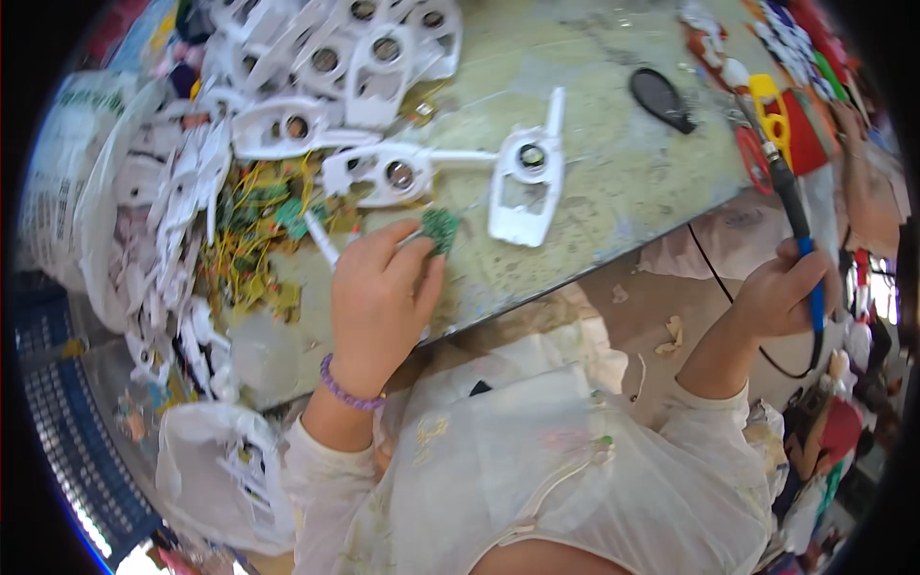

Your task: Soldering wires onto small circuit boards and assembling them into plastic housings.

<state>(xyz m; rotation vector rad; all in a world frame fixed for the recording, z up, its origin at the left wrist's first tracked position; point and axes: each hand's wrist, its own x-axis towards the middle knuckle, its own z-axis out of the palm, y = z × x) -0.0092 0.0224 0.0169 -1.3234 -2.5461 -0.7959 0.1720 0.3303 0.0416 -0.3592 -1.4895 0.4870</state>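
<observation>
My left hand [381, 292] is closed, pinching a small green circuit board [441, 231] just above the table, with a purple bead bracelet at the wrist. Closest to that hand are a white plastic housing [388, 172] with a round metal part in it and a heap of green boards with yellow wires [254, 225]. A second white housing [526, 196] lies alone to the right of the board. At the right, past the table edge, my right hand [784, 290] is wrapped round the blue grip of a soldering iron [792, 198], its tip toward the far side.
White housings [379, 77] are piled at the far left, beside a white plastic bag [72, 182] of parts. A black oval piece [659, 98] and yellow-handled scissors [770, 113] lie at the right. The iron's black cable [714, 268] hangs down. Another plastic bag [206, 460] sits lower left.
</observation>
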